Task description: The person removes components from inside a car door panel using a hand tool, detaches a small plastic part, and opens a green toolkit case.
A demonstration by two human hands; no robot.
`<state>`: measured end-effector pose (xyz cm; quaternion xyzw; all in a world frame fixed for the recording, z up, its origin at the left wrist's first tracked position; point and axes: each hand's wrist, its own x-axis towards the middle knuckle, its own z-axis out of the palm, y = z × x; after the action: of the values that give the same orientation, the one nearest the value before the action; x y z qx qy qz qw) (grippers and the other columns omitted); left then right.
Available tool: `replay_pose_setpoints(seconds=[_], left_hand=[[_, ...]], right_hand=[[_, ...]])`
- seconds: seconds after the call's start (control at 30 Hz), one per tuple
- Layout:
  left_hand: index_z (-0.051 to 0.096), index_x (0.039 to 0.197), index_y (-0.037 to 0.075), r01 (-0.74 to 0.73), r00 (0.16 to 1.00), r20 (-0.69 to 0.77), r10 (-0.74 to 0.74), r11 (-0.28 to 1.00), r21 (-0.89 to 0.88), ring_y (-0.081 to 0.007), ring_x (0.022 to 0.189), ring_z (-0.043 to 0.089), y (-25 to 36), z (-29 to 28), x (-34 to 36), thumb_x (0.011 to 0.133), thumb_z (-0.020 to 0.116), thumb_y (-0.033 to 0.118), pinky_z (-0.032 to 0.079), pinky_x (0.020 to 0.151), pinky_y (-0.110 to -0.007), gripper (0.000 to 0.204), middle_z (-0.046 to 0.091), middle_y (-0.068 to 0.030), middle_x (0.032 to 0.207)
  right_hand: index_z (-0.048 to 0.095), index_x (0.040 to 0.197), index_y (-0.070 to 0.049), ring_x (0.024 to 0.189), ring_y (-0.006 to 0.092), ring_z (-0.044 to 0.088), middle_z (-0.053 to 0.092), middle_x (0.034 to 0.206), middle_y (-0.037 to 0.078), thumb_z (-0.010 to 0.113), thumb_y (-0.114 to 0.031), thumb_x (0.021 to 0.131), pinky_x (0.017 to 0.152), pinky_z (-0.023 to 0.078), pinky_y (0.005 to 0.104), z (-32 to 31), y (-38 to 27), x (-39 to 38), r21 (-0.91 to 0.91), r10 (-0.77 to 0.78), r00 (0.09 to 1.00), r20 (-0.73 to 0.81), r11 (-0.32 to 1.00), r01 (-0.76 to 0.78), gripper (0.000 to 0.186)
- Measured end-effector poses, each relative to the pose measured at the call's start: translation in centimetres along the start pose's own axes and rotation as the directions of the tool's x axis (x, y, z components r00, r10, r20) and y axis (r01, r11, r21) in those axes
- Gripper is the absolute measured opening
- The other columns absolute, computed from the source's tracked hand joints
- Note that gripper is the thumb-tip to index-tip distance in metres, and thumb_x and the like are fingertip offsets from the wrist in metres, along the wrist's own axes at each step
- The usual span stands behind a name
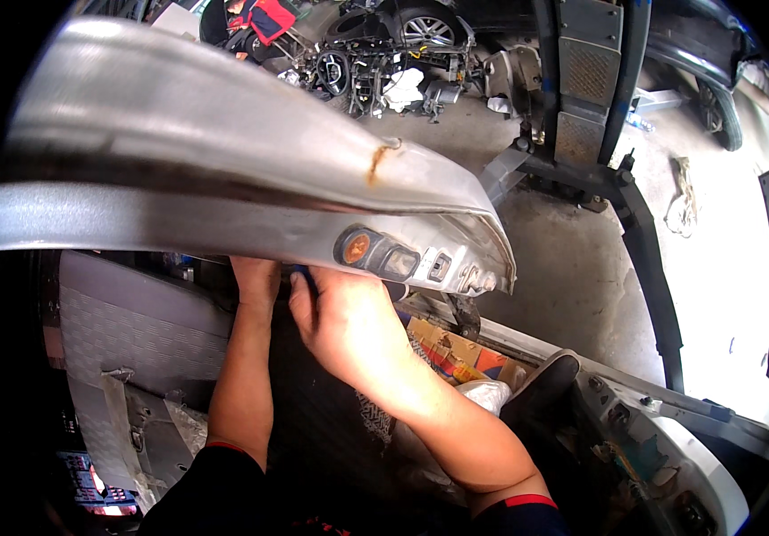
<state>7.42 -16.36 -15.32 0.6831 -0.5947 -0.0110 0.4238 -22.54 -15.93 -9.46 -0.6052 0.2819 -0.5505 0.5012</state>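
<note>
Beneath the lower edge of a long silver-grey metal beam (250, 134), which spans the view from the left to just past the middle, both bare hands meet side by side. The left hand (256, 275) disappears behind that edge, so its grip cannot be told; the right hand (341, 299) is curled, fingertips hidden, and whether it grasps anything is unclear. The step in hand seems to be close two-handed work behind the beam, left of its dark-ringed round recess (357, 247); the next move probably calls for working by feel.
</note>
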Motion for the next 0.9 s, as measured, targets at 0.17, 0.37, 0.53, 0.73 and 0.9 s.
replay_pose_setpoints(seconds=[0.17, 0.37, 0.53, 0.73, 0.9], left_hand=[[0.067, 0.122, 0.003, -0.046, 0.998, 0.047, 0.041, 0.994, 0.096, -0.0324, 0.12, 0.059, 0.2, -0.2, 0.2, 0.091, 0.073, 0.028, 0.041, 0.107, -0.045, 0.04, 0.068, -0.0145, 0.125], [0.067, 0.118, 0.002, 0.011, 0.998, 0.058, -0.011, 1.0, 0.002, -0.0315, 0.116, 0.061, 1.0, -0.1, 0.3, 0.089, 0.074, 0.018, 0.042, 0.105, -0.044, 0.033, 0.068, -0.0129, 0.12], [0.067, 0.115, 0.001, -0.006, 0.998, 0.057, 0.002, 0.997, 0.076, -0.0318, 0.114, 0.061, 1.0, -0.3, 0.3, 0.089, 0.073, 0.017, 0.043, 0.103, -0.045, 0.031, 0.068, -0.0143, 0.118], [0.067, 0.114, -0.001, -0.008, 0.999, 0.038, 0.005, 0.998, 0.07, -0.0329, 0.114, 0.061, 1.3, 0.2, 0.7, 0.09, 0.072, 0.02, 0.042, 0.103, -0.046, 0.032, 0.068, -0.0166, 0.117], [0.066, 0.114, -0.002, 0.003, 1.0, 0.025, -0.008, 0.985, 0.17, -0.0338, 0.113, 0.061, 2.1, 0.3, 0.4, 0.092, 0.07, 0.022, 0.042, 0.103, -0.047, 0.033, 0.069, -0.0185, 0.117]], right_hand=[[0.064, 0.114, 0.002, 0.099, 0.0509, 0.063, 0.066, 0.103, 0.03, 0.064, -0.007, 0.091, 0.085, 0.053, 0.0531, 0.3, 0.3, -0.3, 0.003, 0.01, 1.0, 0.0, 1.0, -0.01, 0.025], [0.061, 0.116, 0.004, 0.095, 0.0511, 0.064, 0.066, 0.098, 0.031, 0.064, -0.006, 0.091, 0.082, 0.053, 0.0542, 1.1, 0.2, -0.8, 0.045, 0.058, 0.998, 0.025, 0.997, -0.059, 0.027], [0.056, 0.118, 0.006, 0.088, 0.0507, 0.065, 0.065, 0.09, 0.033, 0.063, -0.008, 0.093, 0.076, 0.053, 0.0557, 2.7, 0.3, -1.4, 0.065, 0.086, 0.995, -0.044, 0.994, -0.083, 0.029], [0.055, 0.119, 0.006, 0.086, 0.0517, 0.064, 0.065, 0.087, 0.032, 0.061, -0.007, 0.095, 0.076, 0.053, 0.0555, 5.5, 2.5, -0.7, 0.075, 0.093, 0.994, -0.061, 0.993, -0.089, 0.028], [0.056, 0.12, 0.006, 0.084, 0.0514, 0.064, 0.064, 0.093, 0.032, 0.062, -0.007, 0.094, 0.075, 0.053, 0.0553, 4.9, 1.4, -2.4, 0.002, 0.112, 0.984, -0.141, 0.994, -0.113, 0.029]])
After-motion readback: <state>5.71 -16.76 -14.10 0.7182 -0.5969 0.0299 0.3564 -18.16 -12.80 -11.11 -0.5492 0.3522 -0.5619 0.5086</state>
